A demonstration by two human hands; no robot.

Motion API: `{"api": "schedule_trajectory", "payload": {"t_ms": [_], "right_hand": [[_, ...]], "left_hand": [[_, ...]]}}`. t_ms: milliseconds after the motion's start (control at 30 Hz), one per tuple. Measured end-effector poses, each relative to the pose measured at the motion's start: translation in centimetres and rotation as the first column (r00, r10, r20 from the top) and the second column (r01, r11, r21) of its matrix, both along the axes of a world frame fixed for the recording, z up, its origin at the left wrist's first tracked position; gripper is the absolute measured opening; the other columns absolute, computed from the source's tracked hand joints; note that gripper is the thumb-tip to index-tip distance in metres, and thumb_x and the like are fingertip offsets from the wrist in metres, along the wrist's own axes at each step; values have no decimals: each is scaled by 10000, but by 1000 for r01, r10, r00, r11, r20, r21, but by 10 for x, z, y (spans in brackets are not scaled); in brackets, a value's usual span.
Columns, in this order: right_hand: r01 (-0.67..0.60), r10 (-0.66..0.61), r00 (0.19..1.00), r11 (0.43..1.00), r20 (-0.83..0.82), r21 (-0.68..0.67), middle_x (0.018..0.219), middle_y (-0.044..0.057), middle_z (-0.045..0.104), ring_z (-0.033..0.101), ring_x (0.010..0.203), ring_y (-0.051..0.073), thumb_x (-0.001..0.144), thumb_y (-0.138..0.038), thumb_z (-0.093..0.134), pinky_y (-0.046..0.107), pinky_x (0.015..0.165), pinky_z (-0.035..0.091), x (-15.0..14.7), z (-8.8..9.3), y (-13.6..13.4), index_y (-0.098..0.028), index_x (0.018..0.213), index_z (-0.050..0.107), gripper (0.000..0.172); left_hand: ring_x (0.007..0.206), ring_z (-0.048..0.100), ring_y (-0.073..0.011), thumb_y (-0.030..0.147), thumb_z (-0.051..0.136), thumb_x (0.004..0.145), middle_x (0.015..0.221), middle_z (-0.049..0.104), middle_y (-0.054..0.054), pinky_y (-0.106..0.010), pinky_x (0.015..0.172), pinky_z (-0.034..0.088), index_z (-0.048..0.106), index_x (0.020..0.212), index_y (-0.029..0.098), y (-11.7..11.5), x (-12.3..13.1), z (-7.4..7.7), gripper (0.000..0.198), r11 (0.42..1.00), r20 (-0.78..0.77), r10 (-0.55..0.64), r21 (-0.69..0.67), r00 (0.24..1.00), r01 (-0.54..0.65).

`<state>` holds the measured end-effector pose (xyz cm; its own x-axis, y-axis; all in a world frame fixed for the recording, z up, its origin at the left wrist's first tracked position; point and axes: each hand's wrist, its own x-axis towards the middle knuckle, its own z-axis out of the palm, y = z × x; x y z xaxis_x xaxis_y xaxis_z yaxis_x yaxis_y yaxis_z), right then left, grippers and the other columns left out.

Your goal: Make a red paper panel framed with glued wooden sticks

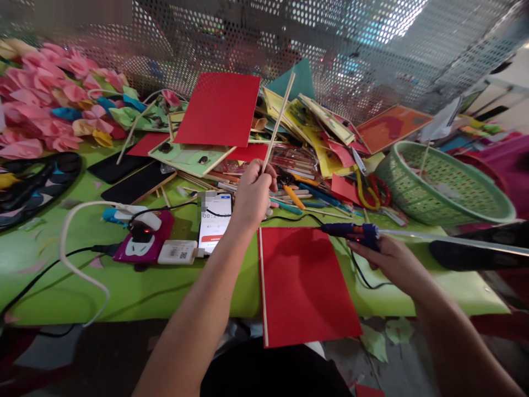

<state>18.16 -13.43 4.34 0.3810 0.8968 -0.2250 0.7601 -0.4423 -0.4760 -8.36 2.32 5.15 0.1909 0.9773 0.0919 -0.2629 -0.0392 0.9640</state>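
My left hand (257,190) is closed around the lower end of a thin wooden stick (279,122), which points up and slightly right over the pile of craft things. In my right hand (390,256) is a dark blue hot glue gun (357,234), with a long clear glue stick (450,241) coming out of its back. The gun's nozzle is at the top right of a red sheet of card (308,286). This card lies at the table's front edge and overhangs it. Along its left edge runs a pale wooden strip (264,292).
A purple power strip (142,242) with plugs and cables and a lit phone (214,220) lie to the left. Behind are another red card (219,107), framed boards, orange-handled pliers (294,197) and scissors (367,190). A green basket (446,187) stands right; pink paper flowers (45,94) pile up left.
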Motion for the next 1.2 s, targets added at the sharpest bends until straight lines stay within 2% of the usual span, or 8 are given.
{"api": "schedule_trajectory", "payload": {"t_ms": [267,467,700,1000,1200], "right_hand": [[-3,2,998,1000,55,14,408,-50,369,359,407,135,727,-790,563,287,441,255,10,-2,-6,-258,568,472,562],[29,-31,995,999,93,23,411,-23,405,397,413,147,746,-779,574,297,453,280,22,-3,-13,-256,489,437,598],[25,-27,996,999,86,32,398,-22,392,393,406,150,711,-793,561,301,448,289,15,1,-11,-262,470,440,596],[15,-17,994,1000,107,21,393,-26,391,391,402,144,745,-782,567,292,445,282,18,1,-11,-252,477,448,606],[0,-2,999,999,48,41,392,-33,381,373,389,138,741,-800,579,288,423,277,11,-1,-9,-256,495,438,614]], "left_hand": [[579,484,-98,118,477,717,670,538,17,-184,439,259,489,779,218,1,1,-1,118,1000,43,-9,-5,999,9],[568,480,-100,132,484,704,663,538,18,-188,445,281,489,771,221,0,1,0,112,1000,49,-11,-15,999,12],[578,484,-104,131,476,697,676,536,18,-184,450,309,479,758,223,1,1,0,110,1000,28,-5,-1,1000,5],[552,466,-94,122,478,714,662,530,27,-181,440,284,488,769,220,0,1,1,112,1000,28,-6,12,1000,6],[551,462,-95,118,474,717,658,532,20,-186,440,287,493,765,220,0,1,2,114,1000,13,3,-6,1000,-3]]}}
